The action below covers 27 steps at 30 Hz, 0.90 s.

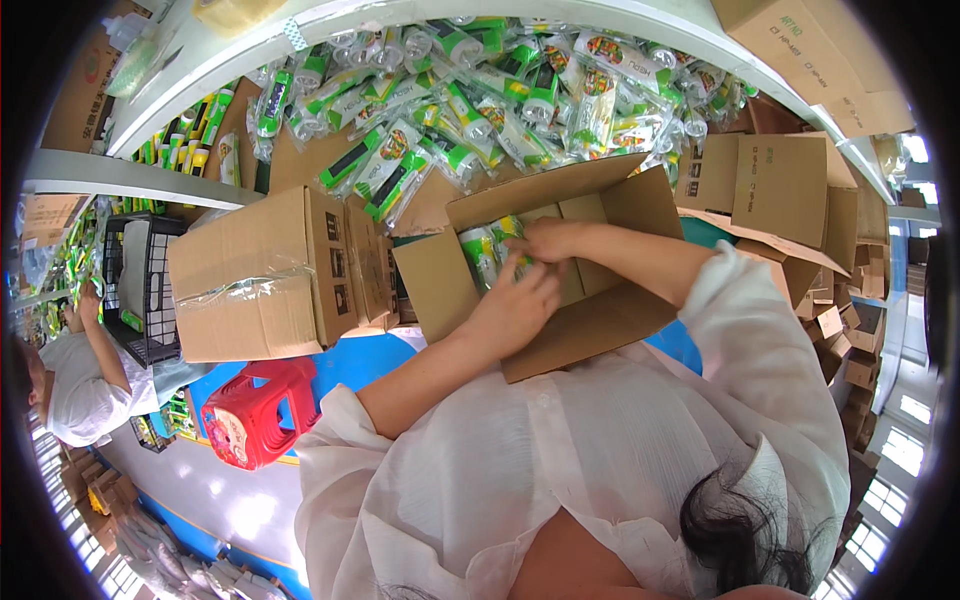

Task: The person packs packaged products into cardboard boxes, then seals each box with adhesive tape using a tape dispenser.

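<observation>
An open cardboard box [625,325] stands in front of me with its flaps up. Bagged green-and-white flashlights [481,258] lie in its left part; a cardboard piece [583,212] shows in the right part. My right hand [548,241] reaches in over the right wall, fingers closed on the end of a bagged flashlight [509,228]. Over the near side comes my left hand [522,302], its fingers apart and bent, close beside the right fingertips. I see nothing held in it. Part of the box's inside is hidden behind my hands.
Bagged flashlights [440,110] pile up beyond the box. A taped carton [245,275] stands at left, another carton [780,185] at right. Below left is a red stool [250,415]. Farther left, a co-worker [85,385] works near a black wire basket [145,290].
</observation>
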Available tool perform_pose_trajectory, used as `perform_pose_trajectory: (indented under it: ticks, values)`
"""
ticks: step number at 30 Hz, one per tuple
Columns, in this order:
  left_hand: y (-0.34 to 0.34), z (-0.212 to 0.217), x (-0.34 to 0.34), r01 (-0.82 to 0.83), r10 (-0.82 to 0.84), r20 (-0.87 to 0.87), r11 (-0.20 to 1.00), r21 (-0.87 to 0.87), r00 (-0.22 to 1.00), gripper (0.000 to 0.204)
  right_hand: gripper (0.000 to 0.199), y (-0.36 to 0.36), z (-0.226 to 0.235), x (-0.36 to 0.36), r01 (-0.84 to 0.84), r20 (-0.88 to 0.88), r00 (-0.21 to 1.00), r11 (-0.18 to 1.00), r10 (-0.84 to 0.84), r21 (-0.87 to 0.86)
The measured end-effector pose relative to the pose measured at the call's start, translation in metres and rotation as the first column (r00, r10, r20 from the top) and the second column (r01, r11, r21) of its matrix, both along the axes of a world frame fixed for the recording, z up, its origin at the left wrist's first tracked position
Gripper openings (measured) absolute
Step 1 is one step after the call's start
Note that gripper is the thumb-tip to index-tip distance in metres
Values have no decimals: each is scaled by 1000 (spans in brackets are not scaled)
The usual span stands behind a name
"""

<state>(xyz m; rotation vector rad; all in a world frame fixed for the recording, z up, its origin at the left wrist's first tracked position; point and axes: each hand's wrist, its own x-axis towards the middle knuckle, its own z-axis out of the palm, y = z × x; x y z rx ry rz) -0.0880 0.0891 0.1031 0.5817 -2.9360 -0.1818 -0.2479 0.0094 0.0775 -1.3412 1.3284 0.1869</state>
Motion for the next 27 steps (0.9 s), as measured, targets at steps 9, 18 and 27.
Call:
perform_pose_trajectory:
  ticks: [9, 18, 27]
  values:
    - [0, -21, 4, -126, 49, 211, 920, 371, 976, 28, 38, -181, 9, -107, -389, -290, 921, 641, 260, -661]
    - [-11, -22, 6, -322, 551, -272, 748, 580, 789, 39, 47, -216, -59, -96, 237, -92, 946, 857, -310, -458]
    - [-21, -6, -18, -698, 527, 458, 523, 490, 716, 49, 51, -217, -68, -138, 519, 222, 840, 852, -494, -66]
